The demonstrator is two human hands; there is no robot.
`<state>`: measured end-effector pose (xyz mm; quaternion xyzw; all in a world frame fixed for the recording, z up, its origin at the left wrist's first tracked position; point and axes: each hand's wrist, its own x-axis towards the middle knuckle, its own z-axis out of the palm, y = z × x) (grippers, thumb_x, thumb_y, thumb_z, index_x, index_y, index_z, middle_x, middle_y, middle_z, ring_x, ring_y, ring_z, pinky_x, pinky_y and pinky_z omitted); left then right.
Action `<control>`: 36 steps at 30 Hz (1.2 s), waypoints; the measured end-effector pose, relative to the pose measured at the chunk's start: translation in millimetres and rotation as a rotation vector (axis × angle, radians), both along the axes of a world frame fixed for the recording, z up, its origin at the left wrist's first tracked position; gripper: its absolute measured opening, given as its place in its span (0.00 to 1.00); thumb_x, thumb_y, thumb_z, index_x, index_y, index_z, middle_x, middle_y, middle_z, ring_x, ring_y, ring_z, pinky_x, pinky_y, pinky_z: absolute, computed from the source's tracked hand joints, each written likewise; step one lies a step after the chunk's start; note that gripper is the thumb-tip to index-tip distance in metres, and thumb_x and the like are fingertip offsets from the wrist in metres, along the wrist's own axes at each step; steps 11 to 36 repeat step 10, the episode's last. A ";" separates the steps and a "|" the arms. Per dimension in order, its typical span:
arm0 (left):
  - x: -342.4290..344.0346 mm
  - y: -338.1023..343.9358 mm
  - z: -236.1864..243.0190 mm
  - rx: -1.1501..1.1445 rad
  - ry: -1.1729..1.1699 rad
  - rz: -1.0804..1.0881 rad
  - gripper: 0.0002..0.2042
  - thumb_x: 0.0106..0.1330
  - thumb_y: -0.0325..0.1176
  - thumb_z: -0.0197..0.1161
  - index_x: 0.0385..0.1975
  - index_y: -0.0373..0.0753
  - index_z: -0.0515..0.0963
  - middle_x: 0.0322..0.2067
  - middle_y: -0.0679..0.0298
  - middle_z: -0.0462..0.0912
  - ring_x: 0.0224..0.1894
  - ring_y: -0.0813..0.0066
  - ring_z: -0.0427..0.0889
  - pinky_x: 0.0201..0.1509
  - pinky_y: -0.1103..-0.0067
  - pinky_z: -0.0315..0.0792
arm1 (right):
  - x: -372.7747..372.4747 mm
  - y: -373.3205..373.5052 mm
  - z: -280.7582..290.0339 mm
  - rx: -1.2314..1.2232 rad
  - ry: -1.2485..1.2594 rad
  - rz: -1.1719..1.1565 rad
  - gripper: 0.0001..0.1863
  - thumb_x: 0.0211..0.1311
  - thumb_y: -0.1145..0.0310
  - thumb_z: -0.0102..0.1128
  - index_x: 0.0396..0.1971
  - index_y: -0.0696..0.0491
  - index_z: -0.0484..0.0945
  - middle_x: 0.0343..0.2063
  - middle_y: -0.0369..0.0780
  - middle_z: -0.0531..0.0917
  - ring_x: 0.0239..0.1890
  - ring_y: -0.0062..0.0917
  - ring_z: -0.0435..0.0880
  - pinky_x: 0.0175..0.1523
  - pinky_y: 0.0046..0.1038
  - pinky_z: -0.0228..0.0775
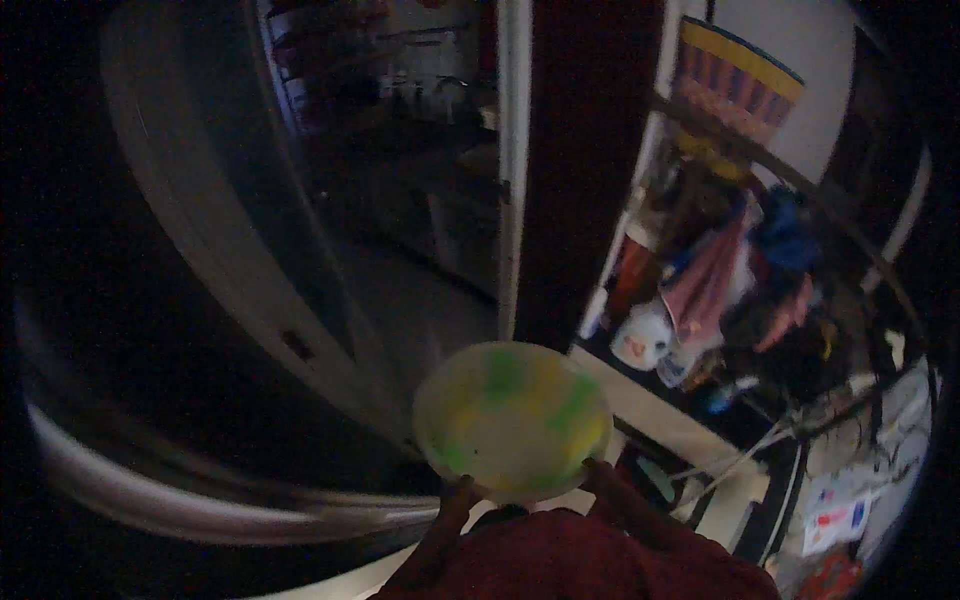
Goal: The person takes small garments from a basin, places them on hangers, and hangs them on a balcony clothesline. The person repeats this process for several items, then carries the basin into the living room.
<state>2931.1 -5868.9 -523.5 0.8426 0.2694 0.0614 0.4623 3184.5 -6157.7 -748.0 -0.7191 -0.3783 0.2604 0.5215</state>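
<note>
Between my two hands is a wide, round bowl (pixel 505 425), pale with blurred green and yellow patches on its inside. It is held in front of my body, its open side facing up toward me. My left hand (pixel 461 495) grips the near left rim, and my right hand (pixel 601 480) grips the near right rim. Most of the fingers are hidden beneath the bowl. Dim light and blur leave it unclear whether anything lies in the bowl; one small dark speck shows near its left side.
Ahead, a doorway with a white frame (pixel 508 200) opens onto a dark room with a counter (pixel 440 200). A door (pixel 225 240) stands to the left. On the right, a cluttered shelf holds cloths (pixel 705 285) and a white container (pixel 642 338). Cables (pixel 740 455) hang below.
</note>
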 end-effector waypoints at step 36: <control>63.8 101.1 -52.7 -0.501 -0.352 0.439 0.16 0.53 0.36 0.62 0.37 0.36 0.68 0.36 0.53 0.72 0.40 0.58 0.72 0.42 0.65 0.68 | 104.3 223.8 79.1 -0.556 -0.381 0.566 0.35 0.51 0.48 0.57 0.57 0.46 0.59 0.53 0.45 0.67 0.57 0.44 0.62 0.60 0.50 0.51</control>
